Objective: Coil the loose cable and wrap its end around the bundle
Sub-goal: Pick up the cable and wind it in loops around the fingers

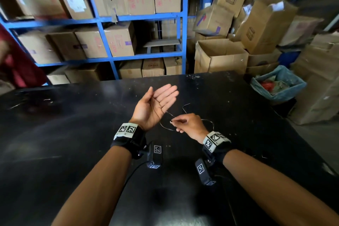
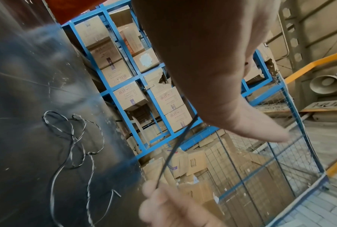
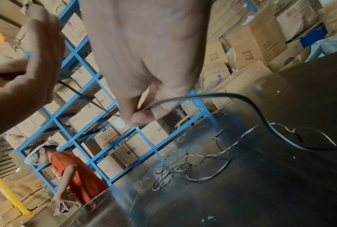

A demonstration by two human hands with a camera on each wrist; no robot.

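A thin dark cable (image 1: 166, 113) runs over the black table (image 1: 73, 134). My left hand (image 1: 157, 102) is held palm up above the table with its fingers straight. The cable lies across its palm and passes by the base of the thumb (image 2: 241, 119). My right hand (image 1: 187, 124) sits just right of it and pinches the cable between thumb and fingertip (image 3: 142, 116). A short taut stretch of cable (image 2: 175, 150) joins the two hands. Behind the right hand the cable (image 3: 202, 94) arcs down to tangled loops (image 3: 193, 158) on the tabletop.
Blue shelving (image 1: 102, 20) full of cardboard boxes stands behind the table. Open boxes (image 1: 220, 57) and a bin with a blue liner (image 1: 277, 86) sit at the far right. A person in an orange shirt (image 3: 74, 169) bends over at the table's left side.
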